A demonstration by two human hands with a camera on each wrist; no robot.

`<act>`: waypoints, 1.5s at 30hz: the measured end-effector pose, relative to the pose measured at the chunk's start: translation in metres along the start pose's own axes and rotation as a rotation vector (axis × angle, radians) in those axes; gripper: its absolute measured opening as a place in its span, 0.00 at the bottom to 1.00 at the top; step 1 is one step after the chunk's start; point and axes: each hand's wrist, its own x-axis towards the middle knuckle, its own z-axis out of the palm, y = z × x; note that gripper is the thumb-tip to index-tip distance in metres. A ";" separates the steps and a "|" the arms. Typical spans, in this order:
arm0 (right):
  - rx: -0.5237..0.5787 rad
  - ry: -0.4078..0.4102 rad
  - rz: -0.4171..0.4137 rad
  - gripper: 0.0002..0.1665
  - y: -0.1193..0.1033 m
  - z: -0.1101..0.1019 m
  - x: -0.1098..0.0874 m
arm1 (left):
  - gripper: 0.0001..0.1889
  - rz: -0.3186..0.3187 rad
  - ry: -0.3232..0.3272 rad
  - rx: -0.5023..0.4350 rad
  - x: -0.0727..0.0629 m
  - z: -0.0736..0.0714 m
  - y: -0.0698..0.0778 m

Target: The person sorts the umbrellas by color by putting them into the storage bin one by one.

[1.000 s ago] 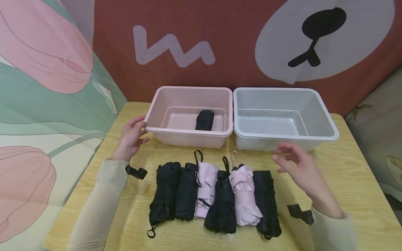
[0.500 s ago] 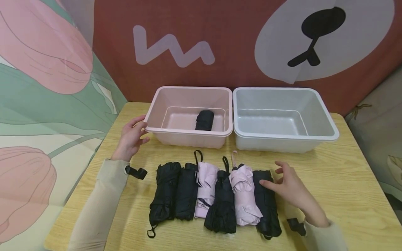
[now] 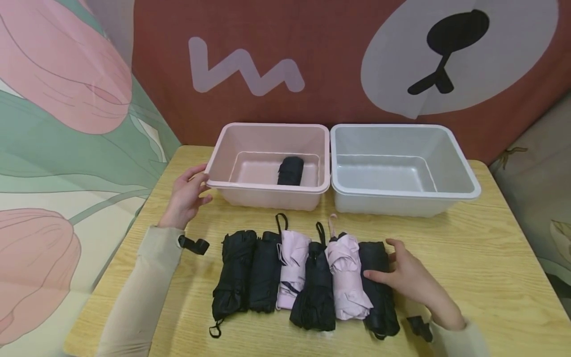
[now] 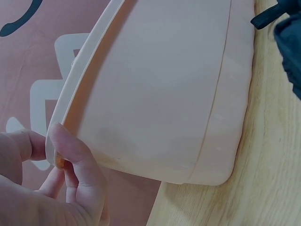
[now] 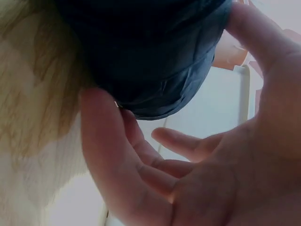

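My left hand [image 3: 186, 195] pinches the left front rim of a pink plastic bin [image 3: 267, 189]; the left wrist view shows the thumb and fingers [image 4: 77, 157] on either side of the rim. A black folded umbrella [image 3: 291, 171] lies inside that bin. My right hand [image 3: 412, 277] is around the rightmost black folded umbrella [image 3: 376, 292] in a row on the table. Its thumb lies across the top, and the other fingers [image 5: 106, 136] bend around the far side, as the right wrist view shows. Beside it lie a pink folded umbrella [image 3: 349, 282] and several more folded ones.
A pale grey-white bin [image 3: 406, 195] stands right against the pink one at the back of the wooden table [image 3: 495, 258]. Behind both rises a brown-red printed backdrop [image 3: 334, 64]. Black straps, probably camera mounts, sit at both wrists.
My right hand has come down and left from in front of the grey-white bin to the rightmost black umbrella. The left hand has stayed on the pink bin's rim.
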 end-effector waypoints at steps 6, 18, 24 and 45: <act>-0.044 -0.049 0.026 0.68 -0.001 0.004 -0.001 | 0.22 -0.004 0.002 0.000 0.001 -0.001 -0.002; -0.047 -0.047 0.014 0.70 -0.001 0.008 -0.003 | 0.22 0.000 0.017 -0.008 0.002 -0.001 -0.004; -0.053 -0.037 0.010 0.70 -0.002 0.010 -0.003 | 0.22 0.001 0.014 -0.007 0.001 -0.001 -0.004; -0.024 0.025 0.027 0.66 0.000 0.012 -0.005 | 0.22 -0.004 -0.004 -0.002 0.001 0.000 0.001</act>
